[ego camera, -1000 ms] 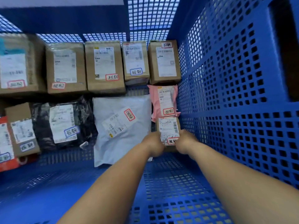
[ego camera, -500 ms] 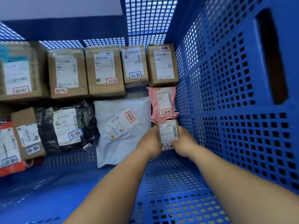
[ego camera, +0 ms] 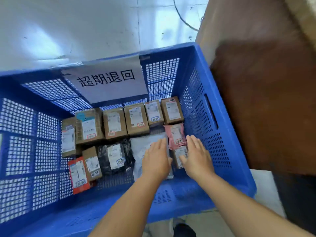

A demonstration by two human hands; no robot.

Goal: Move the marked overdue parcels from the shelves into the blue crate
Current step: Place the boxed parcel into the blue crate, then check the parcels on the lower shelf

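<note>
Blue crate (ego camera: 201,77), contents listed from its near wall outward.
Left hand (ego camera: 156,159): fingers straight, holding nothing, over the white poly mailer (ego camera: 143,147).
Right hand (ego camera: 196,157): flat, fingers extended, holding nothing, by the crate's right wall.
Small brown parcel (ego camera: 179,156): between the hands, on the crate floor.
Pink mailer (ego camera: 176,134): just beyond it.
Black bag parcel (ego camera: 114,156): left of the white mailer.
Cardboard boxes (ego camera: 136,118): row along the far wall.
Paper sign (ego camera: 106,79): on the far wall.
</note>
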